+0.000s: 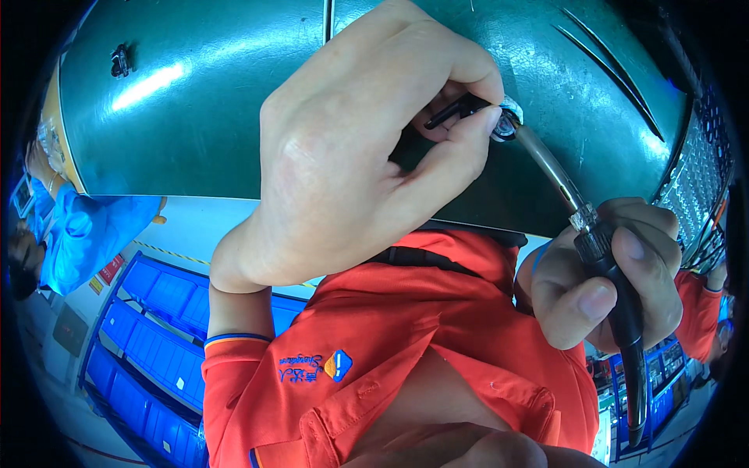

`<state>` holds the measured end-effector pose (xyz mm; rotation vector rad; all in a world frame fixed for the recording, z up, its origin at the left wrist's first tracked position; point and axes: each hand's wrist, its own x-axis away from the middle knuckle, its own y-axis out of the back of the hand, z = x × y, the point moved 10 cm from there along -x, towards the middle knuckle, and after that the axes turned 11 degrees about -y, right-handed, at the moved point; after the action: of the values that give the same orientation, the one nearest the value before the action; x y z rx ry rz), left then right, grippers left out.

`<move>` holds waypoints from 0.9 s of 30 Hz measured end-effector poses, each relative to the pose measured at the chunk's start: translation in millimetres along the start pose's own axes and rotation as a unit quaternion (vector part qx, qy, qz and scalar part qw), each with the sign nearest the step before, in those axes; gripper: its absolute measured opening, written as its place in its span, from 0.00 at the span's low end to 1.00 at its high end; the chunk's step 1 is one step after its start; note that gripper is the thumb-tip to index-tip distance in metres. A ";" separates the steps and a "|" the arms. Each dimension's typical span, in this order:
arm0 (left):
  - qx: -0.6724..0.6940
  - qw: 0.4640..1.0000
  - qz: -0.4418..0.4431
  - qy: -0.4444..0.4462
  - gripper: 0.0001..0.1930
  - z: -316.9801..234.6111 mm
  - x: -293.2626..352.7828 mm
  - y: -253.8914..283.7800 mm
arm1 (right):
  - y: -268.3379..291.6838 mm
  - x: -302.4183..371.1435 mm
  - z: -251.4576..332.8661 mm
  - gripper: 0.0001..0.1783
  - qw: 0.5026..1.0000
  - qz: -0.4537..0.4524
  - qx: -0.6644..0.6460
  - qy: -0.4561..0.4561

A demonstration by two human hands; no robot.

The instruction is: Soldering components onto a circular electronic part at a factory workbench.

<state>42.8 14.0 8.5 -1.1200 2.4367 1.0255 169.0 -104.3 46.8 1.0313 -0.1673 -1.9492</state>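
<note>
My left hand (pixel 351 148) is closed in a pinch on a small black part (pixel 446 116), which sticks out between thumb and fingertips. At its far end sits a small round piece with a pale rim (pixel 507 129); what it is exactly I cannot tell. My right hand (pixel 608 288) grips the black handle of a soldering iron (pixel 548 162). The iron's metal barrel slants up and left, and its tip meets or almost meets the round piece. Whether they touch is hidden by my left fingertips and the barrel's end.
A green mat (pixel 211 140) covers the table. Another small black part (pixel 121 61) lies at its far left. A pair of dark tweezers (pixel 616 74) rests at the right. A person in blue (pixel 94 234) is at the left, near blue bins (pixel 148 343). A red sleeve (pixel 697 316) shows at right.
</note>
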 end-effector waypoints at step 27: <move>-0.057 0.990 0.091 0.095 0.09 13.5 16.5 -10.7 | 6.7 25.7 -14.3 0.19 0.994 -0.076 -0.065 -0.033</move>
<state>39.2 9.5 -14.6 -1.0913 2.7042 1.1749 177.2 -124.0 25.5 0.9173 0.0034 -2.1036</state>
